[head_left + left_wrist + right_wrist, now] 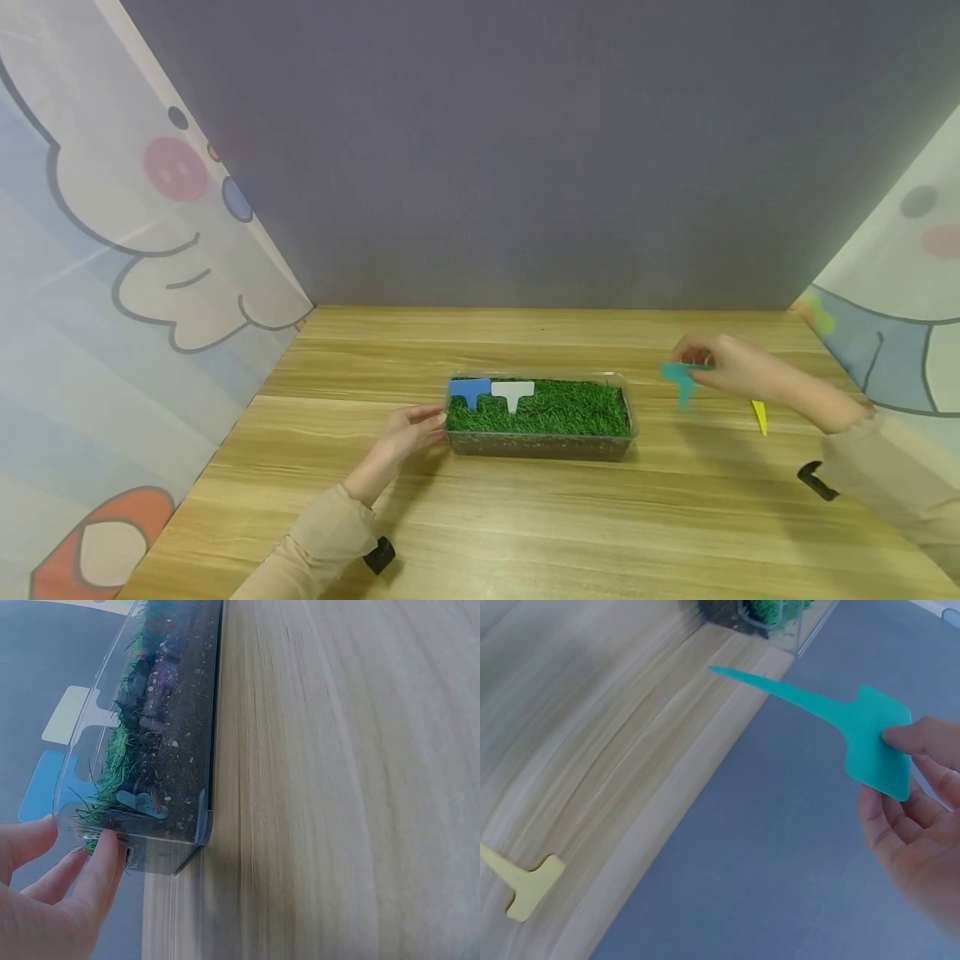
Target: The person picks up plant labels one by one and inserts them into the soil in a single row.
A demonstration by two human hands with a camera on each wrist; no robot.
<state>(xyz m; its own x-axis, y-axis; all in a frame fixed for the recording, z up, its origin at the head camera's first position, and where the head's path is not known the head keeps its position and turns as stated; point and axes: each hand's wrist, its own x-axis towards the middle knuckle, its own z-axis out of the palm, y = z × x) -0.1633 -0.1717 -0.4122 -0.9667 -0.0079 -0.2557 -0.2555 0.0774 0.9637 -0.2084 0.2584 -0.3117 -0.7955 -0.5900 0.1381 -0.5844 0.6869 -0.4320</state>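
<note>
My right hand (723, 365) pinches a teal T-shaped plant label (877, 742) by its wide head, thumb on one face and fingers behind. The label is up off the table, right of a clear plastic box (540, 448) holding dark soil topped with green grass (573, 408). At the box's left end, my left hand (405, 433) rests its fingertips against the end wall, with the thumb near the rim. A blue plant label (470, 390) and a white plant label (513, 392) stand side by side in the grass toward the left.
A yellow plant label (532, 889) lies on the wooden table (525, 517), partly hidden under my right forearm in the head view. A grey wall (540, 167) rises behind the table, with cartoon-printed panels (90, 292) at the sides.
</note>
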